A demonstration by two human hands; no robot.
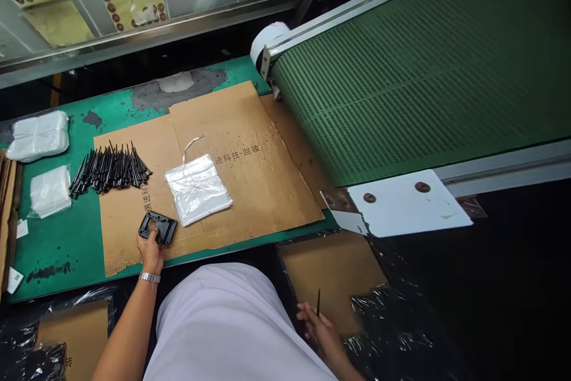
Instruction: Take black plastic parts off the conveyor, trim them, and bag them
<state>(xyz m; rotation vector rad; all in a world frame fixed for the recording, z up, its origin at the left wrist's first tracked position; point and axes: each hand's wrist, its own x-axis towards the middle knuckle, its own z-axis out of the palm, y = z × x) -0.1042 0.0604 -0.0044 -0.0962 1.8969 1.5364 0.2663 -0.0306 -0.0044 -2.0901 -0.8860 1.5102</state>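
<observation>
The left hand [149, 248] is clasping a black plastic frame [157, 227], its fingers curling over the frame's near edge, and the frame is resting on the corrugated cardboard sheet [267, 191], close to the sheet's front edge. A steel bracelet watch [149, 277] is circling that wrist. The right hand [314, 327] is pinching a thin black pin [318, 302] upright between its fingertips, in front of the cardboard sheet, over a cardboard panel wrapped in black plastic film [330, 280].

On the cardboard sheet, a clear plastic bag [197, 188] is lying near the middle, and a loose heap of black pins [109, 168] is straddling the left edge. Left of the sheet, folded white plastic bags [38, 136] are sitting on the green counter [53, 250]. Right of it, a green mesh conveyor belt [401, 72] is running.

The fingertip hold is slight, so a slip could be dropping the pin into the glossy film's folds. A careless sleeve could also be scattering the loose heap.
</observation>
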